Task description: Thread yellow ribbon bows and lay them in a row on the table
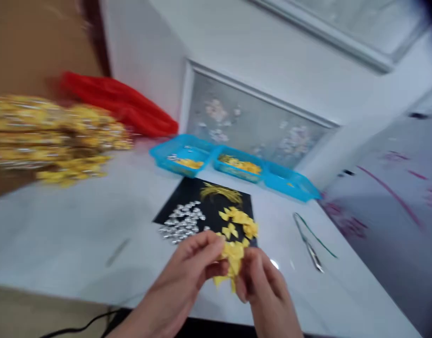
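Note:
Yellow ribbon bows [234, 256] are held between my two hands over the front of the black mat. My left hand [198, 258] pinches them from the left with thumb and forefinger. On the other side, my right hand [263, 281] has its fingers closed against their right edge; what exactly sits in its fingertips is hidden. Just beyond, loose yellow bows [240, 218] lie on the black mat [211, 206]. Silver beads [182, 223] are heaped at the mat's left, and thin gold-coloured strands [221, 191] lie across its back.
Three blue trays [159, 157] line the wall, with yellow pieces in them. Thread snips [313, 256] with a green cord lie right. Bundled yellow garlands [54, 136] and red mesh [120, 101] are at the left. A black cable [78, 328] runs below the white table [106, 234].

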`<state>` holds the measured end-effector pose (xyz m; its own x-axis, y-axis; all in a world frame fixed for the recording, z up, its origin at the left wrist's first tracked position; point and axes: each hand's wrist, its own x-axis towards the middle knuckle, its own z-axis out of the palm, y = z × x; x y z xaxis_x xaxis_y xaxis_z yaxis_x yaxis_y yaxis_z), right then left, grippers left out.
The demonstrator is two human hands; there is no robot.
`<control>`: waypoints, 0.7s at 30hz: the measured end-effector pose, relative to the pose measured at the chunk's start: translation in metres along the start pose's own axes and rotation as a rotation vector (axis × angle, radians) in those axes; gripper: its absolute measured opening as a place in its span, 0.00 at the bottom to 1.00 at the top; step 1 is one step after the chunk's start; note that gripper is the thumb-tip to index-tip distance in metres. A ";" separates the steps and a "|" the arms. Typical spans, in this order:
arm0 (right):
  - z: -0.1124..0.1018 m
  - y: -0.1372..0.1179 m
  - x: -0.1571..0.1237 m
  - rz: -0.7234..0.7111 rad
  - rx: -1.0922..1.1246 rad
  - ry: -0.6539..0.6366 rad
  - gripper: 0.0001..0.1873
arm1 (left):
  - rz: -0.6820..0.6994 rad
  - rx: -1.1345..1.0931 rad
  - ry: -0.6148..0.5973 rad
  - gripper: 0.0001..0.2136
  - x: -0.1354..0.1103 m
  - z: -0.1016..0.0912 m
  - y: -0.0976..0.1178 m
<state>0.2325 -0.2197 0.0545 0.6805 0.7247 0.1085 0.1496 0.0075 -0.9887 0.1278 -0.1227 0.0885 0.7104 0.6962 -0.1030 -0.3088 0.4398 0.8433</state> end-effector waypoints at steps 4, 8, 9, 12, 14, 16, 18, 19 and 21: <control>-0.019 -0.007 0.013 0.022 0.360 -0.171 0.27 | -0.051 0.010 -0.033 0.12 0.004 0.006 0.004; -0.021 -0.008 0.007 0.020 0.385 -0.241 0.24 | -0.018 0.082 0.011 0.13 -0.009 0.012 -0.001; -0.021 -0.008 0.006 0.018 0.376 -0.258 0.23 | -0.003 0.104 0.012 0.13 -0.011 0.013 -0.003; -0.023 -0.006 0.004 0.018 0.338 -0.276 0.22 | -0.015 0.154 -0.017 0.13 -0.011 0.018 -0.009; -0.031 -0.005 0.005 0.036 0.324 -0.262 0.23 | -0.058 0.169 -0.035 0.15 -0.007 0.018 -0.012; -0.044 -0.003 0.009 0.047 0.265 -0.210 0.23 | -0.075 0.193 0.014 0.18 -0.001 0.015 -0.012; -0.062 -0.001 0.016 0.027 0.113 -0.107 0.23 | -0.037 0.232 0.140 0.22 0.006 0.006 -0.010; -0.072 0.000 0.021 0.006 0.005 -0.047 0.23 | 0.002 0.249 0.215 0.23 0.009 0.001 -0.009; -0.091 0.002 0.031 -0.011 -0.095 0.030 0.23 | 0.096 0.253 0.294 0.21 0.016 -0.010 -0.007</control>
<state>0.3192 -0.2595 0.0650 0.6992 0.7042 0.1235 0.2231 -0.0508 -0.9735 0.1354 -0.1088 0.0759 0.4630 0.8762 -0.1335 -0.1727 0.2369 0.9560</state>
